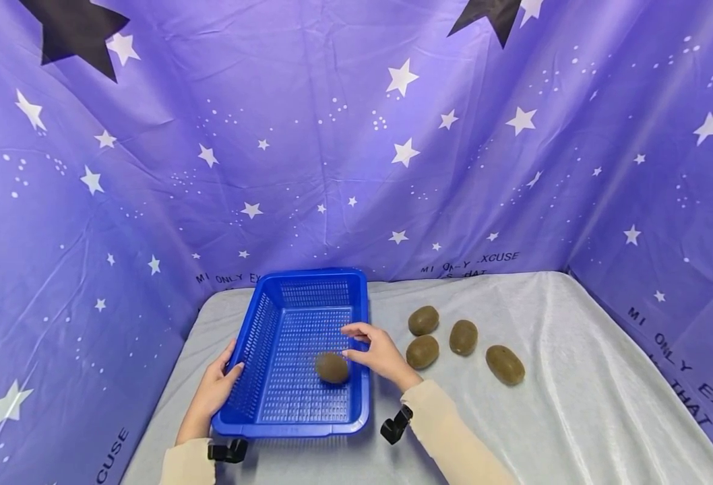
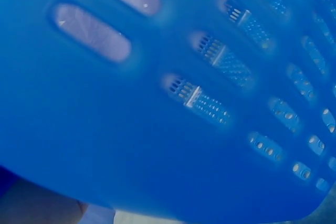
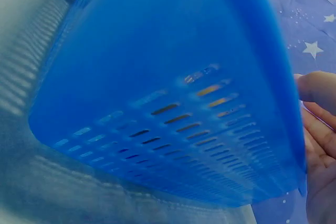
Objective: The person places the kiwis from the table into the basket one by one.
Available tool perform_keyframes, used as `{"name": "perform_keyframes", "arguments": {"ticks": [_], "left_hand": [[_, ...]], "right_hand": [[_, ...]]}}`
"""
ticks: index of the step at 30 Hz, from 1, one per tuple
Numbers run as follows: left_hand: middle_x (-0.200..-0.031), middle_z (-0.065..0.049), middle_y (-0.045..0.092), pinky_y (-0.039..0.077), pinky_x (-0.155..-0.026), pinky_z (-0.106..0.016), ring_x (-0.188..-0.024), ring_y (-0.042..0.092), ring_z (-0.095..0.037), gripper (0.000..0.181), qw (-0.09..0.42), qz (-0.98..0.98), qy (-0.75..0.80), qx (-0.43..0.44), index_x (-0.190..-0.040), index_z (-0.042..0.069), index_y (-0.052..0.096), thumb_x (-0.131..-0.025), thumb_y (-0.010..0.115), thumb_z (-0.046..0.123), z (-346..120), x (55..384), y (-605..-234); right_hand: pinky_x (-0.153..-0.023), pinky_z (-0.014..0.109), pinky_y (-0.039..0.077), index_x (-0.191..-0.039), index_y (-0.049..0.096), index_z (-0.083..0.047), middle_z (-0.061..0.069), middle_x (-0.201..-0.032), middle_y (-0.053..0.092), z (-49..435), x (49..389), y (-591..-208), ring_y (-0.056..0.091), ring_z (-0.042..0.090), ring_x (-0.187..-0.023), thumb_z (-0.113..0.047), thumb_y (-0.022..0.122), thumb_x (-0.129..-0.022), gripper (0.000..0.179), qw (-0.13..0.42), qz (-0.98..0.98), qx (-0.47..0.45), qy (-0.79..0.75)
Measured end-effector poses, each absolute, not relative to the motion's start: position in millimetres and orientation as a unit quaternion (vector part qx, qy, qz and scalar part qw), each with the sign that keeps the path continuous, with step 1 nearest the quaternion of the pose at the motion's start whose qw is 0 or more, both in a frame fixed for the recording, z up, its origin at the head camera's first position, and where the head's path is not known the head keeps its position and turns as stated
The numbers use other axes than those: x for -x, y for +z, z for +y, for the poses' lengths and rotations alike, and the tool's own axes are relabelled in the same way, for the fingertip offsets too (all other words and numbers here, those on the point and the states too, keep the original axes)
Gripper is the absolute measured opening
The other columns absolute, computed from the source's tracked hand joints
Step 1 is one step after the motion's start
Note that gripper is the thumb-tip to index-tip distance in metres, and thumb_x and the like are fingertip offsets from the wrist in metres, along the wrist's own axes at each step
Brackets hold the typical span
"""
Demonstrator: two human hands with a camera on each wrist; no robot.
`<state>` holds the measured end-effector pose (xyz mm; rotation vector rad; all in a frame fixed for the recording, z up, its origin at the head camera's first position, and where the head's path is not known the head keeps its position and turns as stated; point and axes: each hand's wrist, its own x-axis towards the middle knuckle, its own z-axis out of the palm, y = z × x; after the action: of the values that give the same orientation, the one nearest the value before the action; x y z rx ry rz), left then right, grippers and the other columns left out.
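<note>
A blue plastic basket [image 1: 290, 430] with slotted walls stands on the left half of the table, a brown kiwi [image 1: 332, 368] inside it near the right wall. My left hand [image 1: 213, 384] grips the left rim, thumb over the edge and fingers outside. Over the right rim reaches my right hand [image 1: 381, 351], thumb and fingers spread apart and holding nothing, thumb tip close beside the kiwi. The basket's wall [image 2: 105, 129] fills the left wrist view. From the right wrist, the outer wall [image 3: 147, 40] hides the kiwi, and the right hand [image 3: 320, 140] shows beyond the rim.
Right of the basket, several more kiwis lie on the grey cloth: one at the back [image 1: 423, 320], one in front of it [image 1: 422, 352], another [image 1: 463, 337] beside them, and a longer one [image 1: 505, 365] farthest right. A purple star-printed curtain [image 1: 332, 155] encloses the table's back and sides.
</note>
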<state>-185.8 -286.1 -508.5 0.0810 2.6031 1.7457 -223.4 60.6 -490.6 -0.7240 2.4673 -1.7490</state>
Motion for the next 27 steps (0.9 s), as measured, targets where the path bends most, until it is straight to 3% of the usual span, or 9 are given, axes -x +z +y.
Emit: {"name": "perform_keyframes", "arguments": {"ticks": [7, 16, 27], "left_hand": [[-0.146, -0.032, 0.028, 0.049, -0.074, -0.023, -0.114, 0.049, -0.036, 0.058, 0.009, 0.835, 0.550, -0.020, -0.149, -0.004, 0.014, -0.099, 0.043, 0.005, -287.1, 186.2, -508.8], [-0.144, -0.034, 0.029, 0.049, -0.077, -0.021, -0.119, 0.046, -0.042, 0.058, 0.009, 0.832, 0.555, -0.030, -0.148, -0.005, 0.013, -0.099, 0.042, 0.003, -286.6, 185.4, -507.2], [-0.146, -0.032, 0.028, 0.045, -0.079, -0.014, -0.120, 0.044, -0.039, 0.058, -0.006, 0.835, 0.549, -0.041, -0.147, -0.008, 0.016, -0.097, 0.044, 0.002, -286.4, 187.5, -510.9]], "right_hand": [[-0.097, 0.033, 0.043, -0.119, 0.060, -0.004, 0.012, -0.119, 0.062, 72.3, 223.0, -494.6, 0.056, 0.032, -0.113, -0.012, 0.072, -0.083, 0.039, 0.014, 0.766, 0.225, -0.602], [-0.094, 0.045, 0.044, -0.115, 0.058, 0.013, 0.028, -0.113, 0.061, 98.0, 203.9, -472.8, 0.055, 0.045, -0.106, 0.002, 0.067, -0.083, 0.035, -0.038, 0.758, 0.224, -0.612], [-0.093, 0.051, 0.043, -0.114, 0.060, 0.010, 0.027, -0.113, 0.061, 130.1, 201.3, -473.4, 0.057, 0.042, -0.105, 0.000, 0.068, -0.083, 0.034, -0.053, 0.776, 0.168, -0.606]]}}
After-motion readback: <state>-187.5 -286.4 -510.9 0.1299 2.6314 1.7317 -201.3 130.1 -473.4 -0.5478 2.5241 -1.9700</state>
